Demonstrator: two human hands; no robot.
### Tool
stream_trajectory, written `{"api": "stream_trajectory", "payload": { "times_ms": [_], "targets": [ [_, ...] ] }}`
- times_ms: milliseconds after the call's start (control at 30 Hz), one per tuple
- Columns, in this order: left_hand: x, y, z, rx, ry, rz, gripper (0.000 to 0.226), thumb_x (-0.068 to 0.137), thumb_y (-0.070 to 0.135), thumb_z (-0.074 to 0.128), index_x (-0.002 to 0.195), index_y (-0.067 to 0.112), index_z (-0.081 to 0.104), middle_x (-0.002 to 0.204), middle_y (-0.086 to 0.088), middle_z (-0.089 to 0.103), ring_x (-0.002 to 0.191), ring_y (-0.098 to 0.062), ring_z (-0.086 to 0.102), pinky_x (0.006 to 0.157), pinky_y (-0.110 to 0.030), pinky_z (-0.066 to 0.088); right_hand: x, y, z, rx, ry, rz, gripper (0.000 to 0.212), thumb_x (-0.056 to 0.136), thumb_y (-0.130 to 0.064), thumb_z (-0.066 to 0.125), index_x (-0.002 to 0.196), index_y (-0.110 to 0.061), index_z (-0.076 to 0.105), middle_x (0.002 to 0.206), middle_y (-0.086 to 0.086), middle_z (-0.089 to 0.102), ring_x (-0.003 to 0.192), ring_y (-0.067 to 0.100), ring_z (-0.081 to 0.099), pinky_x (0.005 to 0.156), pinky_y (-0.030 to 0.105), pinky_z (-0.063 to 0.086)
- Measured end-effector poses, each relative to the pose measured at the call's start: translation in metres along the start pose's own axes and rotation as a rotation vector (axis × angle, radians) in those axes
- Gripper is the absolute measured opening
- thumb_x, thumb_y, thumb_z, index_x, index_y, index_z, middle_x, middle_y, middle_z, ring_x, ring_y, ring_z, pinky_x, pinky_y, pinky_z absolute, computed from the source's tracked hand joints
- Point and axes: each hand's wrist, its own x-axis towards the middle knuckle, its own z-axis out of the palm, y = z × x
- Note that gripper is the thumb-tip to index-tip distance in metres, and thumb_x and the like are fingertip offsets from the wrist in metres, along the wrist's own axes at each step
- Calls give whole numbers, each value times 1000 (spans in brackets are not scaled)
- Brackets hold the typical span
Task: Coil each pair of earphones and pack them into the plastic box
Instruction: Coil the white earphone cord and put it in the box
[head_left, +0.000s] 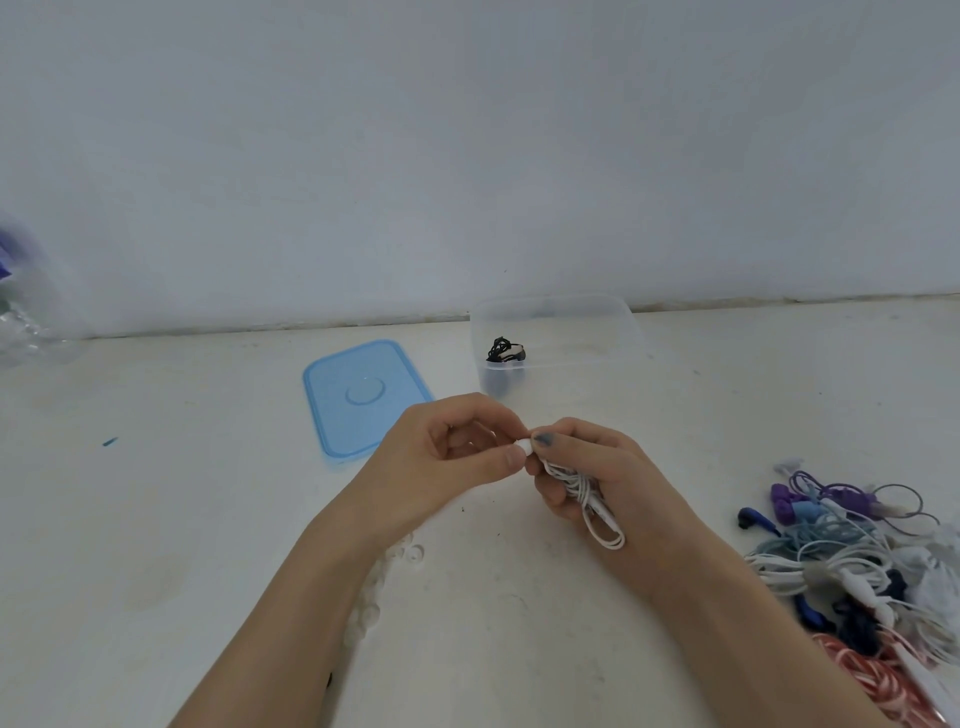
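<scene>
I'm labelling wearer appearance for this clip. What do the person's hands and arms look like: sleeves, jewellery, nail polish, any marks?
Both forearms are bare as far as the frame shows; no sleeves, watch, bracelets or rings appear. The right hand has chipped blue-grey polish on its thumbnail. The visible nail on the left hand looks unpainted. A small dark mark sits on the left forearm near the bottom edge; what it is cannot be told.

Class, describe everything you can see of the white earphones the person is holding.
The white earphones are a thin, glossy cable gathered into a loose bundle. The right hand grips the bundle, and a loop hangs below its fingers. The left hand pinches a small white end at the top. They are held above the table.
</scene>
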Motion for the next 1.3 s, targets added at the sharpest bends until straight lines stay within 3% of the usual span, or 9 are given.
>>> {"api": "stream_trajectory", "payload": {
  "times_ms": [133,367,500,567,800,933,1100,1200,1300],
  "targets": [
    [-1,3,2,-17,-10,6,3,92,5,69,95,7,70,82,-7,76,76,-12,66,75,-20,51,-2,-1,0,-1,-25,8,12,79,-17,64,73,-6,66,71,8,61,52,14,48,45,21,36],
    [0,4,5,-21,-9,11,7,93,5,70,95,10,66,85,-9,75,80,-18,64,76,-27,52,0,1,-1,9,-23,15,13,78,-19,65,77,-5,65,72,8,61,52,13,47,45,21,35],
    [0,5,9,7,52,57,11,88,20,76,96,18,68,86,-11,77,87,-42,67,84,-56,54,3,2,-2,38,-9,10,14,80,-20,65,70,-11,68,72,7,60,52,13,46,44,21,33],
    [0,5,9,15,61,74,17,83,26,76,97,20,68,88,-12,76,90,-43,68,87,-60,53,4,2,-3,52,-13,13,14,81,-20,64,71,-11,69,72,6,60,52,13,46,44,21,32],
    [0,5,10,57,71,102,7,90,12,72,96,12,68,84,-4,77,81,-33,69,82,-52,55,5,3,-4,63,-28,21,16,80,-22,65,74,-8,62,72,7,59,51,12,46,44,20,33],
    [2,5,10,62,73,112,3,94,4,68,93,6,68,74,-2,74,68,-16,59,72,-29,52,5,3,-4,60,-29,21,15,83,-21,64,76,-7,61,73,8,59,52,12,46,45,21,33],
    [2,5,10,52,42,91,3,96,6,67,93,8,66,76,-2,73,70,-16,59,72,-25,51,6,4,-4,63,-18,28,20,92,-14,59,72,-9,64,72,8,59,52,12,45,45,20,33],
    [2,7,0,91,125,72,11,91,20,62,95,12,68,79,4,70,67,-15,59,72,-26,49,7,4,-4,68,6,12,16,96,-9,55,84,-5,65,75,8,61,50,12,44,44,20,31],
    [0,7,-26,115,257,12,14,84,19,54,85,14,67,68,6,57,60,-12,47,62,-20,40,9,4,-4,80,44,7,17,97,-6,52,102,-1,67,76,9,63,47,13,41,41,20,29]
  ]
}}
